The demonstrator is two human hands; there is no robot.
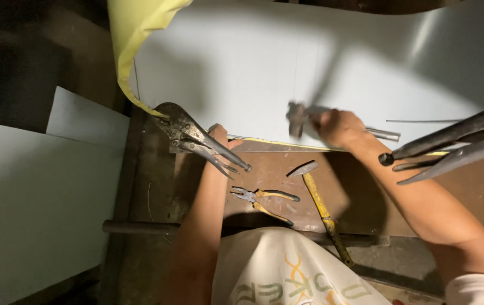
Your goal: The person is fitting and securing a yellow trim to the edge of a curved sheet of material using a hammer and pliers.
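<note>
- Closest to the lens was your white printed shirt, filling the bottom middle of the view.
- Far left, a pale sheet lay off to the side of the bench, with a strip of yellow film peeling down from the top.
- Locking pliers were clamped at the left corner of the big white sheet metal panel, handles pointing back toward you.
- Your left hand was pressed down at the panel's near edge, just beside those handles; couldn't tell how far the fingers were spread.
- On the brown bench top sat yellow-handled pliers, and right next to them a spare hammer with a yellow shaft.
- Your right hand was wrapped tight around a small hammer, its head blurred, over the panel's near edge.
- Far right, a second pair of long dark clamp handles stuck in from the side.
</note>
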